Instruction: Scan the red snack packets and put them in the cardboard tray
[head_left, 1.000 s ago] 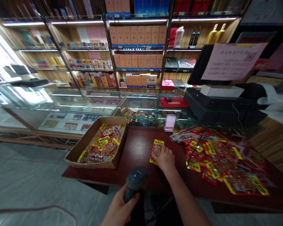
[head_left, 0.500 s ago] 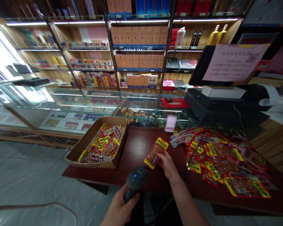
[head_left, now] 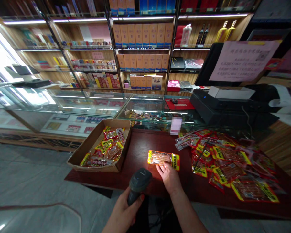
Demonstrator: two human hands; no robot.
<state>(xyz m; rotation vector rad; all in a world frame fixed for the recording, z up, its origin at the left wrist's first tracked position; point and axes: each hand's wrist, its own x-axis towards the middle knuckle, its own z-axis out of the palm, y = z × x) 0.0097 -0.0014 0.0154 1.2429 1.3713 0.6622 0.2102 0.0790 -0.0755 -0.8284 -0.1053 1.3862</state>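
Observation:
Wrapped round the handle of a dark grey barcode scanner (head_left: 140,181), my left hand (head_left: 124,207) holds it at the front edge of the table. The scanner's head faces away from me, toward a red and yellow snack packet (head_left: 160,157). My right hand (head_left: 169,178) grips this packet by its near edge, thumb and fingers closed on it. Through its clear window, reddish-brown sticks show, lit brightly. The packet lies lengthwise from left to right, just above the dark red tabletop (head_left: 140,139).
An open cardboard box (head_left: 122,161) with several snack packets stands on the left. A heap of similar packets (head_left: 228,158) covers the table's right side. Behind are a glass display counter (head_left: 99,100), a monitor with a paper notice (head_left: 242,61) and stocked shelves.
My right hand has turned the snack packet from an upright slant to lying crosswise. A bright light now falls on it. My left hand and the scanner have barely moved.

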